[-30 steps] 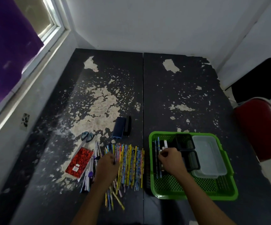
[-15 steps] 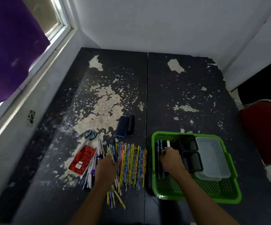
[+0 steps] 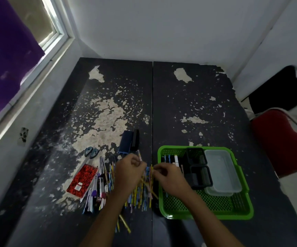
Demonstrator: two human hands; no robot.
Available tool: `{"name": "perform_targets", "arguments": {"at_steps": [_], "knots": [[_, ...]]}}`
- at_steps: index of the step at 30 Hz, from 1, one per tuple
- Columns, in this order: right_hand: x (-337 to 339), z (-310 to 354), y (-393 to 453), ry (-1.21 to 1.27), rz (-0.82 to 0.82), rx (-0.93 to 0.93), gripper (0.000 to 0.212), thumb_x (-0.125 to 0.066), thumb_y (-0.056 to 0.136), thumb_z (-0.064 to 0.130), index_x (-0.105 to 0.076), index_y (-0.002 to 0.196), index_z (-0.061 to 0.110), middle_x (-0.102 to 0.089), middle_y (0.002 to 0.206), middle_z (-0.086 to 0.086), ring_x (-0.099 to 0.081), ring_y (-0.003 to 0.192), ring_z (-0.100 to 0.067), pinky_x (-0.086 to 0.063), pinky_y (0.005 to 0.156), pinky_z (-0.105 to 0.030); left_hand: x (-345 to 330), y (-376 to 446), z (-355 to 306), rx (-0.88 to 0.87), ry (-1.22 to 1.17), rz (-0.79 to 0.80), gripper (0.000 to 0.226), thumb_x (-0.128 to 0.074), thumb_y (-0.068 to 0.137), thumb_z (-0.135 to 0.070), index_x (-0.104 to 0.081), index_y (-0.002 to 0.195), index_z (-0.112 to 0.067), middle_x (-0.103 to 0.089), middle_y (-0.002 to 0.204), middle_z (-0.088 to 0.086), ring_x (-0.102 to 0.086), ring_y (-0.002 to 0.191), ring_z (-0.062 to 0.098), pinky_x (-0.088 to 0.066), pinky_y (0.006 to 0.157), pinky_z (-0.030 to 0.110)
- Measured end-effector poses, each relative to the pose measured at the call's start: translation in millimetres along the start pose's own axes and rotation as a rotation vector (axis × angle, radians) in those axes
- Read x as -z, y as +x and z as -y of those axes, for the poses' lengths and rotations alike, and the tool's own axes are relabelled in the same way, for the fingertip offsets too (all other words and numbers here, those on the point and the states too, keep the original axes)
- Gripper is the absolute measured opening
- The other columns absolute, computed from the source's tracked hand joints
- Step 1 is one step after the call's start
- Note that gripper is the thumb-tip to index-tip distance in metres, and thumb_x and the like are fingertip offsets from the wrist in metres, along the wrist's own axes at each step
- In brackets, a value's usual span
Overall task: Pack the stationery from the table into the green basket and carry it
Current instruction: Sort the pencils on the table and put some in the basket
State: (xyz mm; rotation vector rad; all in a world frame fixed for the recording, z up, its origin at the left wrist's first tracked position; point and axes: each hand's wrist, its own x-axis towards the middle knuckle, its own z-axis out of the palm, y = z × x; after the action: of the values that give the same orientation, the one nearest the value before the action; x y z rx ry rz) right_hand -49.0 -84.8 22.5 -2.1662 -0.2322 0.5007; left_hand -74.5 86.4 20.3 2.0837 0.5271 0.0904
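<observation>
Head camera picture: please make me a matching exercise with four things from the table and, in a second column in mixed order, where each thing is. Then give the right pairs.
Things:
1. red notebook
2. clear plastic box
3. scissors
4. dark blue case

Places:
A. inside the green basket, along its right side
B. on the table, farther from the person than the row of pencils
C. left of the pens, on the table
D. just beyond the red notebook, on the table

Pairs: 1-C, 2-A, 3-D, 4-B
</observation>
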Motion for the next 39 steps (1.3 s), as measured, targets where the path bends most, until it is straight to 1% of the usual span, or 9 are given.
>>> {"name": "perform_targets", "arguments": {"at_steps": [2,5,9,14,17,20,24,31,39], "knots": [[2.1,1.4,-1.9,0.040,0.015,0.024,0.016,-0.064,0.096,0.032,-0.076,0.099,0.020,-0.069,0.075,0.011,-0.061,0.063,0.003,-0.045,0.058,-0.017,-15.3,1.3,-14.9,0.028,-0.126,0.067,0.008,-0.074,0.086,-0.011,-0.067,0.083,-0.015,-0.070,0.072,-0.001,-0.068,0.056,0.003,-0.053,0.051,0.015],[11.2,-7.5,-5.0,0.013,-0.061,-0.002,0.016,-0.065,0.097,0.029,-0.076,0.090,0.020,-0.070,0.071,0.004,-0.062,0.062,-0.005,-0.051,0.059,-0.030,-34.3,2.9,-18.5,0.077,-0.222,0.124,0.005,-0.071,0.092,-0.017,-0.069,0.091,-0.013,-0.072,0.081,0.002,-0.071,0.061,0.010,-0.060,0.056,0.026],[24.9,-29.2,-1.6,-0.171,-0.192,-0.112,0.019,-0.067,0.095,0.025,-0.074,0.085,0.010,-0.072,0.078,-0.001,-0.067,0.071,-0.013,-0.057,0.068,-0.035,-60.4,3.0,3.6,0.071,0.002,0.216,0.020,-0.072,0.092,-0.031,-0.066,0.106,-0.018,-0.064,0.088,-0.008,-0.065,0.081,0.010,-0.054,0.072,0.027],[13.4,-40.5,19.2,-0.413,-0.111,-0.252,0.015,-0.054,0.100,0.019,-0.065,0.101,0.008,-0.069,0.098,-0.016,-0.068,0.085,-0.031,-0.049,0.063,-0.031,-75.1,-6.5,21.8,0.092,0.012,0.291,0.038,-0.070,0.093,-0.036,-0.061,0.127,-0.020,-0.066,0.091,-0.008,-0.066,0.082,0.009,-0.056,0.072,0.028],[3.9,-38.6,31.6,-0.527,-0.060,-0.288,0.022,-0.049,0.100,0.006,-0.055,0.121,0.004,-0.065,0.110,-0.020,-0.066,0.093,-0.034,-0.057,0.076,-0.042,-77.6,-7.4,27.7,0.110,-0.040,0.291,0.032,-0.071,0.092,-0.035,-0.064,0.119,-0.020,-0.066,0.091,-0.009,-0.067,0.084,0.009,-0.062,0.075,0.037],[-0.6,-39.0,37.9,-0.574,-0.062,-0.295,0.030,-0.046,0.098,-0.002,-0.048,0.128,0.003,-0.064,0.113,-0.021,-0.064,0.098,-0.035,-0.057,0.080,-0.043,-75.8,-11.5,30.4,0.141,-0.134,0.257,0.017,-0.067,0.096,-0.033,-0.067,0.103,-0.019,-0.069,0.088,-0.003,-0.069,0.075,0.013,-0.063,0.064,0.036],[-3.7,-47.0,39.5,-0.597,-0.050,-0.308,0.043,-0.041,0.097,-0.007,-0.041,0.139,0.003,-0.062,0.120,-0.022,-0.062,0.106,-0.036,-0.056,0.085,-0.045,-69.4,-18.2,60.8,0.084,0.052,0.131,0.019,-0.065,0.096,-0.021,-0.061,0.078,-0.021,-0.062,0.070,-0.004,-0.061,0.064,0.009,-0.054,0.059,0.034],[-4.8,-54.0,29.5,-0.552,-0.052,-0.278,0.042,-0.046,0.098,0.006,-0.043,0.140,0.008,-0.059,0.120,-0.020,-0.064,0.097,-0.037,-0.057,0.079,-0.045,-47.9,-29.3,102.3,0.043,0.320,-0.012,0.017,-0.062,0.094,-0.014,-0.058,0.111,-0.016,-0.044,0.108,-0.004,-0.053,0.082,0.008,-0.052,0.062,0.023],[-5.9,-48.7,14.1,-0.480,-0.082,-0.213,0.042,-0.060,0.094,0.031,-0.052,0.131,0.012,-0.065,0.115,-0.014,-0.066,0.100,-0.034,-0.057,0.078,-0.043,-26.1,-23.5,122.6,0.082,0.381,-0.050,0.006,-0.056,0.100,-0.024,-0.058,0.094,-0.023,-0.054,0.091,-0.007,-0.052,0.076,0.006,-0.048,0.061,0.022]]}}
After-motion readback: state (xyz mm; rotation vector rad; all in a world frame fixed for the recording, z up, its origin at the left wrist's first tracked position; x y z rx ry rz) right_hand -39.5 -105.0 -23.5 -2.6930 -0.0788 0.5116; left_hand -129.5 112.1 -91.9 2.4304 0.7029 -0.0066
